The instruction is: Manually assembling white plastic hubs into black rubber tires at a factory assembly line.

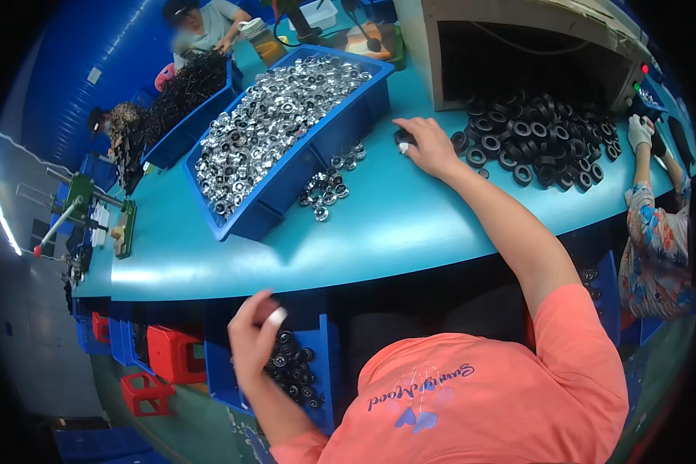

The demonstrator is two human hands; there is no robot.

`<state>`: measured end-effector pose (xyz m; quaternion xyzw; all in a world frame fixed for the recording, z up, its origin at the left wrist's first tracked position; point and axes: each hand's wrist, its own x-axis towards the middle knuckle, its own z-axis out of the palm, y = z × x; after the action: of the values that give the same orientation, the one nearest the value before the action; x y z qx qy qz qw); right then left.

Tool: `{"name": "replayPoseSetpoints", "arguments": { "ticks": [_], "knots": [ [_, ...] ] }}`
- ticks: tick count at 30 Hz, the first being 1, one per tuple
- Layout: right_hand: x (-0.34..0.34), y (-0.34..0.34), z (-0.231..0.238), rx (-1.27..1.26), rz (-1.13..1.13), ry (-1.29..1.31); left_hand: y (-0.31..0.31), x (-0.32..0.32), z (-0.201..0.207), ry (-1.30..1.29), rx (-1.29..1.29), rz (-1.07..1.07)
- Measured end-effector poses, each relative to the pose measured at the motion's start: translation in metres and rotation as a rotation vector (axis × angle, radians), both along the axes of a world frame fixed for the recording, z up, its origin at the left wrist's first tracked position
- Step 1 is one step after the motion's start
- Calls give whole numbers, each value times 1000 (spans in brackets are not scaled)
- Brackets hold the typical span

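My right hand [430, 149] rests over the blue-green tabletop, its fingers closed round a black ring [403, 138]. A white cover sits on one of its fingertips. To its right lies a heap of black rings [533, 139]. My left hand [254, 332] hovers past the table's near edge, above a blue bin [326, 363] of black wheels with shiny centres [290, 367]. Its thumb, also white-capped, stands apart from the fingers, and nothing shows between them. Left of my right hand, a few loose shiny metal hubs [325, 189] lie beside a large blue tray [267, 220].
Shiny metal hubs [278, 112] fill the large tray. A pale box-shaped machine [441, 69] stands behind the rings. A green hand press [124, 228] is at the left, red stools [174, 354] below. Co-workers sit at the far left and right; one wears a white glove [639, 131].
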<state>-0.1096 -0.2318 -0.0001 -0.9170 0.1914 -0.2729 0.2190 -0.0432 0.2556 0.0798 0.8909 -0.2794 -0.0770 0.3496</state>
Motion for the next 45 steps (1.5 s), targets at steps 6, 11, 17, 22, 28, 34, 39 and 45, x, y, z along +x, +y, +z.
{"name": "replayPoseSetpoints", "arguments": {
  "ticks": [6, 11, 17, 22, 28, 34, 39, 45],
  "knots": [
    [-21, 57, 56, 280, 369, -230, -185, 4, -23, 611, -558, -304],
    [-20, 102, 75, 265, 534, -110, -240, 12, -33, 1151, -985, -341],
    [36, 50, 35, 438, 280, -170, -225, 39, -69, 1270, -1122, -334],
    [54, 50, 2, 1, 184, -96, -226, 43, -69, 1319, -1116, -368],
    [53, 57, 5, 48, 181, -7, -227, 45, -71, 1288, -1084, -356],
    [38, 46, 17, 318, 248, 27, -228, 45, -73, 1297, -1099, -353],
    [19, 42, 33, 611, 289, 56, -228, 45, -76, 1282, -1105, -403],
    [15, 63, 48, 766, 310, -21, -229, 44, -75, 1250, -1085, -401]
  ]
}}
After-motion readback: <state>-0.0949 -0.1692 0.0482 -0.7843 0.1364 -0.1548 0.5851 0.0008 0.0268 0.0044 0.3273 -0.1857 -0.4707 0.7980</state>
